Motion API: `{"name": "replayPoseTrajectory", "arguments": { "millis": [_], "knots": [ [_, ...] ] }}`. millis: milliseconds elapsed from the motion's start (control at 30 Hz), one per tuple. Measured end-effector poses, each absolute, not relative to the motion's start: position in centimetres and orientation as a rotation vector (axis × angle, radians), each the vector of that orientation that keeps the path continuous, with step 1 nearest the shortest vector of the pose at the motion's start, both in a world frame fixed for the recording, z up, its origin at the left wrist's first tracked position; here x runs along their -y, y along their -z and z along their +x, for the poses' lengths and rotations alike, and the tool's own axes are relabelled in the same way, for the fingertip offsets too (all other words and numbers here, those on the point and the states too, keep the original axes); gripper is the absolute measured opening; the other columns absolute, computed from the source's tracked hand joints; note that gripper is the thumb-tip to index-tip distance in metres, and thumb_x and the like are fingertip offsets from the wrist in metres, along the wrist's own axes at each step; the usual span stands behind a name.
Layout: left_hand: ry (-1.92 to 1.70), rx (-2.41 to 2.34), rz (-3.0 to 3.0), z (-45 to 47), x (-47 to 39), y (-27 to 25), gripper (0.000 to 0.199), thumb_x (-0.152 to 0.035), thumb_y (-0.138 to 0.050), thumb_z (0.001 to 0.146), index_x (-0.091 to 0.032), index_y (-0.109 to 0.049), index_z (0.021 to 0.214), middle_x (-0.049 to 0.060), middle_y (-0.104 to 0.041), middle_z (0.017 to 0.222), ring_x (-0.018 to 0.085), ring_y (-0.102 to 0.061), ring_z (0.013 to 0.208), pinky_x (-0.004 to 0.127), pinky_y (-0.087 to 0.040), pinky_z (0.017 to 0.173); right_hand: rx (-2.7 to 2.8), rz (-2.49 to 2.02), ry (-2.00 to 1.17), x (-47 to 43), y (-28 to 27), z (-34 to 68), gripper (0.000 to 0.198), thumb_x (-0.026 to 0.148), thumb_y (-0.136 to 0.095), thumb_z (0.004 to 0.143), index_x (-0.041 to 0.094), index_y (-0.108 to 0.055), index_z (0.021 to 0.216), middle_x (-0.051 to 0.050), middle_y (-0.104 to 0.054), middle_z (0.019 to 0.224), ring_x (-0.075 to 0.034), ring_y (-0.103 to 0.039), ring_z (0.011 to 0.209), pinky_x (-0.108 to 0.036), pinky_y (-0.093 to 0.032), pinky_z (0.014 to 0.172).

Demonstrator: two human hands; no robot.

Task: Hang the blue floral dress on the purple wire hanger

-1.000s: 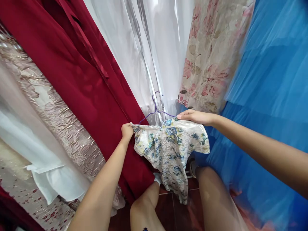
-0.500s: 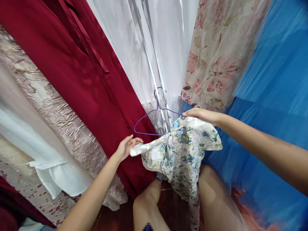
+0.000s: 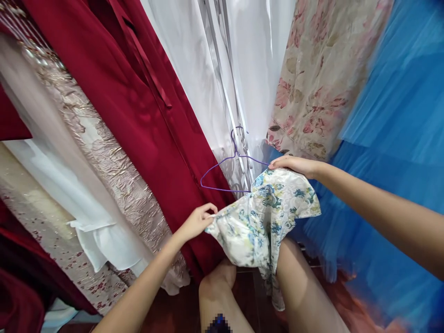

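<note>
A white dress with blue and yellow flowers (image 3: 243, 231) hangs between my hands, its lower part falling between my legs. My right hand (image 3: 289, 164) is closed on the dress's right shoulder together with the right arm of a purple hanger (image 3: 222, 188). That side of the hanger sits inside the dress; its left side and hook are bare. My left hand (image 3: 201, 219) pinches the left shoulder edge of the dress, below and apart from the hanger's left end.
Long garments hang close all round: a dark red one (image 3: 138, 115), a white one with ribbons (image 3: 183, 55), a beige floral one (image 3: 308, 92) and a blue tulle one (image 3: 388, 138). Pale embroidered fabric (image 3: 104, 157) hangs at left. The floor (image 3: 166, 314) is dark reddish.
My left hand has shifted slightly right and its fingers have curled onto the dress's edge. The left side of the dress now droops more. The view has turned a little left.
</note>
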State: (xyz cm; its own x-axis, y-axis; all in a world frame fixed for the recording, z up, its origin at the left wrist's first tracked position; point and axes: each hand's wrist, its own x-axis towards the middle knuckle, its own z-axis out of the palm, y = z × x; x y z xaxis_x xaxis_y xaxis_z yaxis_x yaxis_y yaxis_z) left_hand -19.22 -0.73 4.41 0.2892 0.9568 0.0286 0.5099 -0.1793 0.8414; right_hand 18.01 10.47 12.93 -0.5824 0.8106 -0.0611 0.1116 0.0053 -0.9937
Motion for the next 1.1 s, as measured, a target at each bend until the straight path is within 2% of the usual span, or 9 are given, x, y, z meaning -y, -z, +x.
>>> {"name": "replayPoseTrajectory", "arguments": {
  "millis": [100,233,333,433,533,633,833,967,1100],
  "knots": [
    [-0.805,-1.612,2.061,-20.9,-1.4,-6.1,0.025,-0.021,-0.055,0.076,-0.02,-0.064,0.099,-0.005,-0.056,0.059,0.013,-0.048,0.054,0.021,-0.035,0.055,1.81,-0.887,-1.652,-10.0,-13.2,17.4,0.023,0.035,-0.077,0.07,0.018,-0.063,0.066,0.002,-0.059,0.059,-0.012,-0.052,0.053,-0.026,-0.04,0.051],
    [-0.828,-2.033,2.006,-21.4,-5.0,-6.4,0.025,-0.018,-0.053,0.077,-0.018,-0.069,0.097,0.009,-0.071,0.087,0.026,-0.065,0.084,0.031,-0.044,0.077,1.935,-0.858,-1.637,-9.8,-13.4,16.8,0.022,0.037,-0.076,0.071,0.017,-0.066,0.07,0.0,-0.062,0.065,-0.014,-0.056,0.059,-0.026,-0.041,0.055],
    [-0.913,-2.187,1.842,-21.2,-7.9,-6.1,0.06,-0.018,-0.061,0.072,-0.007,-0.055,0.13,0.022,-0.07,0.103,0.036,-0.065,0.098,0.037,-0.044,0.083,2.013,-0.882,-1.556,-9.7,-13.3,16.6,0.023,0.039,-0.075,0.072,0.017,-0.067,0.07,0.0,-0.062,0.065,-0.013,-0.054,0.058,-0.025,-0.04,0.053],
    [-0.97,-2.189,1.768,-21.0,-10.2,-6.2,0.084,-0.018,-0.067,0.067,-0.005,-0.038,0.145,0.023,-0.069,0.106,0.036,-0.066,0.098,0.036,-0.045,0.082,2.019,-0.901,-1.531,-9.8,-13.1,16.8,0.024,0.041,-0.073,0.073,0.017,-0.069,0.075,-0.002,-0.066,0.071,-0.016,-0.058,0.063,-0.026,-0.044,0.057],
    [-1.066,-2.027,1.807,-20.9,-11.5,-6.4,0.076,-0.014,-0.065,0.066,-0.016,-0.048,0.14,0.012,-0.072,0.098,0.028,-0.066,0.087,0.031,-0.044,0.077,1.974,-0.88,-1.581,-9.9,-12.8,17.3,0.022,0.038,-0.071,0.075,0.017,-0.071,0.081,-0.004,-0.07,0.079,-0.017,-0.062,0.071,-0.027,-0.048,0.066],
    [-1.165,-1.911,1.829,-21.0,-12.0,-6.5,0.052,-0.011,-0.059,0.066,-0.019,-0.063,0.118,0.006,-0.07,0.089,0.022,-0.062,0.079,0.026,-0.042,0.071,1.928,-0.863,-1.615,-10.0,-12.4,17.8,0.022,0.037,-0.071,0.076,0.017,-0.071,0.083,-0.004,-0.072,0.083,-0.017,-0.064,0.073,-0.027,-0.049,0.068],
    [-1.234,-1.74,1.765,-22.3,-10.7,-6.7,0.018,-0.014,-0.048,0.067,-0.016,-0.065,0.074,0.001,-0.061,0.069,0.016,-0.053,0.071,0.023,-0.04,0.065,1.841,-0.906,-1.422,-9.9,-11.7,19.5,0.027,0.045,-0.072,0.078,0.019,-0.065,0.08,-0.001,-0.064,0.069,-0.011,-0.054,0.056,-0.024,-0.038,0.049],
    [-1.078,-1.585,1.591,-23.8,-8.8,-7.5,0.012,-0.019,-0.056,0.061,-0.014,-0.064,0.068,0.003,-0.063,0.064,0.017,-0.057,0.063,0.026,-0.046,0.062,1.737,-0.901,-1.224,-10.3,-10.8,20.9,0.032,0.047,-0.075,0.074,0.02,-0.064,0.089,-0.001,-0.064,0.074,-0.012,-0.053,0.058,-0.024,-0.037,0.048],
    [-0.961,-1.366,1.342,-25.0,-7.1,-8.5,0.023,-0.015,-0.063,0.054,-0.011,-0.07,0.076,0.011,-0.071,0.075,0.023,-0.065,0.07,0.033,-0.053,0.069,1.604,-0.931,-0.987,-10.9,-9.4,21.4,0.043,0.046,-0.078,0.071,0.021,-0.068,0.105,-0.001,-0.064,0.077,-0.013,-0.053,0.062,-0.025,-0.038,0.052]
  ]
}}
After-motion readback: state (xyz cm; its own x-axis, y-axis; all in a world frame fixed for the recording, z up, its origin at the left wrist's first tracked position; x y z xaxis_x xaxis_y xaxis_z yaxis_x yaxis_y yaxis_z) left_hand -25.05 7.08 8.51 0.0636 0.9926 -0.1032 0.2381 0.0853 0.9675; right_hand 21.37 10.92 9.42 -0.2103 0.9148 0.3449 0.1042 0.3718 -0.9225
